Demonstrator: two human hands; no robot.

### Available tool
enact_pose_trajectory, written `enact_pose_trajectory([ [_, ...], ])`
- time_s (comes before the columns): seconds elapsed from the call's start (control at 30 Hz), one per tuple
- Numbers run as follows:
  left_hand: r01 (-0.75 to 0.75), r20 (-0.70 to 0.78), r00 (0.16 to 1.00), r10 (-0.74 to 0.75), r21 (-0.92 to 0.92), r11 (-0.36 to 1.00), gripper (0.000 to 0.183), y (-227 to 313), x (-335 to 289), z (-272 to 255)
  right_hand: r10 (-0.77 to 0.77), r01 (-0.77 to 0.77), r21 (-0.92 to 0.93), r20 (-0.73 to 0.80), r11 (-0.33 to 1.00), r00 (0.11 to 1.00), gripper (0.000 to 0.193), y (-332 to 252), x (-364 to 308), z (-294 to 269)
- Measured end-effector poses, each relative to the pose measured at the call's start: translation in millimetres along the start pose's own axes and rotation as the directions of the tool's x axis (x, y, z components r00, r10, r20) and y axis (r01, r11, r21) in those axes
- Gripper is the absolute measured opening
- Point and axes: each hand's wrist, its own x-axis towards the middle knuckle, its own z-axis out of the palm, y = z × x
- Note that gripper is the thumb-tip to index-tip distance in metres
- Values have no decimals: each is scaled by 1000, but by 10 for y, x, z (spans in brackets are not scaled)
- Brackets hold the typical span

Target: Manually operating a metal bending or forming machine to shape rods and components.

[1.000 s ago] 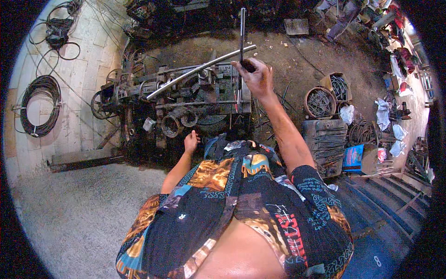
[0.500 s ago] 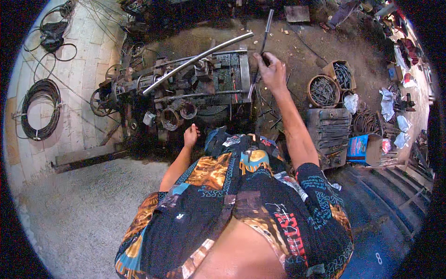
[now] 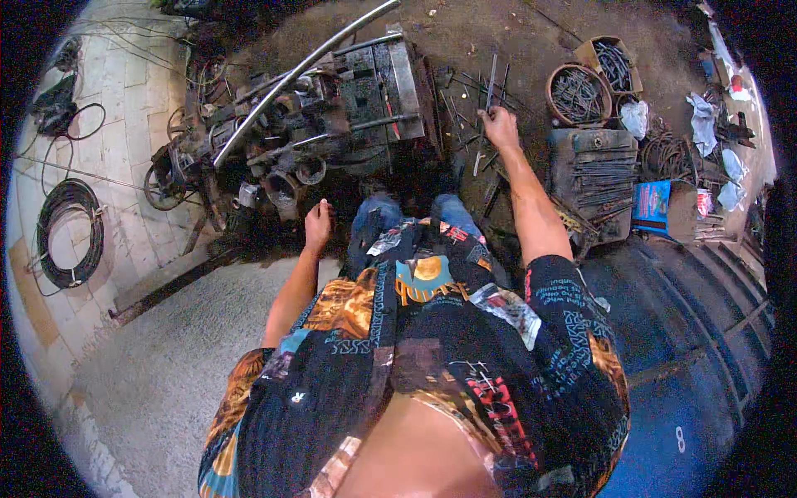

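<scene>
Beside a grimy workshop machine [image 3: 344,108], you stretch your right hand [image 3: 501,129] out over a dark floor, thumb and fingers closed around a slim metal rod [image 3: 493,79]. The rod slants steeply, its upper length showing beyond your fingertips, to the right of the machine and apart from it. Loose rods [image 3: 455,108] lie scattered on the ground around that hand, to the left of a low stand [image 3: 561,162] on which more dark rods lie side by side. Your left hand [image 3: 318,226] hangs near the machine's lower edge, its fingers curled inward; from this angle you cannot tell whether it is fully closed or holds anything. Across the top of the machine, a long pale metal bar [image 3: 292,77] runs diagonally, its far end reaching beyond the frame of the machine. Just past the stand, a round brown basket [image 3: 551,100] brims with small metal pieces, next to a cardboard box [image 3: 637,76] filled with similar dark ones. A crumpled white bag [image 3: 634,119] lies just beside the two containers, and a blue carton [image 3: 652,203] stands to the right of the stand. Well apart on your left, a coil of black cable [image 3: 50,236] shows against a pale, panelled surface [image 3: 137,108].
</scene>
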Motion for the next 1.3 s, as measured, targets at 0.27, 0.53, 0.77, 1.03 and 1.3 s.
enact_pose_trajectory([
  [0.27, 52, -2, 999, -52, -40, 998, 45, 325, -114, -32, -79, 89, -220, 56, 971, 995, 41, 363, 198, 306],
  [0.53, 29, 11, 999, -30, 62, 998, 46, 101, -143, -41, 136, -119, -142, 114, 983, 984, 43, 508, 261, 488],
  [0.77, 65, 52, 997, -63, -42, 997, 47, 20, -63, 109, 292, -265, -131, 278, 955, 915, 45, 768, -364, 501],
  [1.03, -3, 90, 996, 19, -172, 985, 45, 35, 160, 220, 245, -228, -92, 273, 969, 930, 45, 724, -806, 471],
  [1.3, -114, 190, 972, 142, -150, 982, 44, 53, 322, 242, 99, -67, -179, 176, 982, 979, 41, 1365, -1177, 764],
])
